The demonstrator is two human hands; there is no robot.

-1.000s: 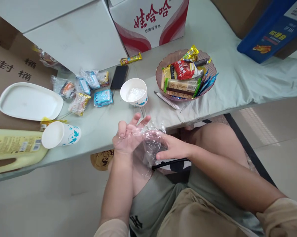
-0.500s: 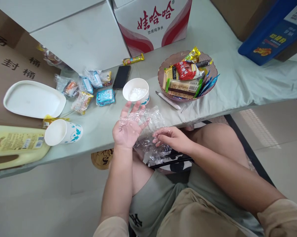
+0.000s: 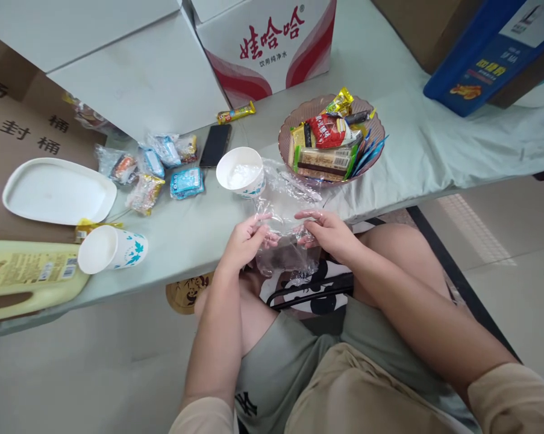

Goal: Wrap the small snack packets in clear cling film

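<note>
A crinkled sheet of clear plastic film (image 3: pixel 287 259) is stretched between my two hands above the table's front edge and my lap. My left hand (image 3: pixel 247 239) grips its left side, fingers and thumb closed on it. On the other side my right hand (image 3: pixel 328 234) pinches the film in the same way. The far part of the film spreads onto the table, beside a white paper cup (image 3: pixel 224 172) with blue leaves. Something clear and crumpled lies inside that cup.
A pinkish scalloped bowl (image 3: pixel 284 150) of wrapped snacks stands at right. Left of the cup are a black phone (image 3: pixel 215 146), small packets (image 3: pixel 187 182), a white tray lid (image 3: pixel 59 191), a tipped paper cup (image 3: pixel 127 248) and a yellow jug (image 3: pixel 32 265). Boxes (image 3: pixel 272 72) line the back.
My left hand has turned from palm up with spread fingers to gripping the film. The hands now hold it from both sides, and it has spread out toward the cup and bowl.
</note>
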